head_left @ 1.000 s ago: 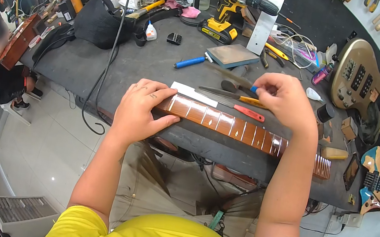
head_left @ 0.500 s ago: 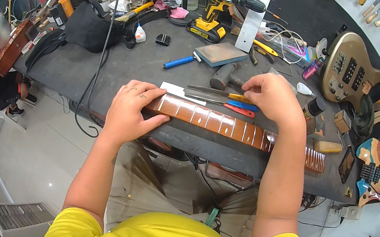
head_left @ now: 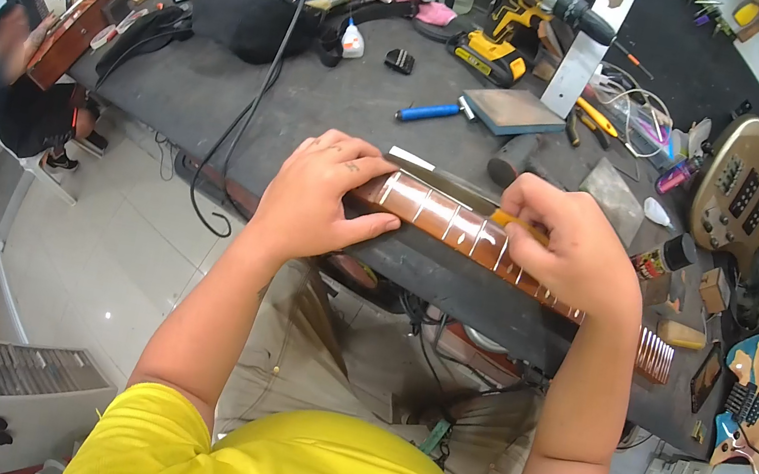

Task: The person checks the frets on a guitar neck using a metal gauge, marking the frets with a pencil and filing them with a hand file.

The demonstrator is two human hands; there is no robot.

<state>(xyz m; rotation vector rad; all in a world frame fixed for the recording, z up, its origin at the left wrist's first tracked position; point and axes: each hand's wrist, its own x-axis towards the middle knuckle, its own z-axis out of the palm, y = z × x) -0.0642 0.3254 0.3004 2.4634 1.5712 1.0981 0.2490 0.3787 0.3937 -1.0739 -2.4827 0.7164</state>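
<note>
A brown guitar neck with bright frets lies along the front edge of the dark workbench. At its left end my left hand rests, fingers over the far edge and thumb on the near side, gripping it. My right hand is closed on the yellow handle of a file, whose dark blade reaches left above the neck's far side. A white strip shows behind the neck near my left fingers. The red and blue handles are hidden by my right hand.
Beyond the neck are a blue-handled tool, a flat block, and a yellow drill. A gold guitar body stands at right. A black cable crosses the bench. Another person sits at far left.
The view has shifted. My right hand let go of the blue-handled file beside the others, then took hold of the yellow-handled one and lifted it. My left hand stays on the neck's end.
</note>
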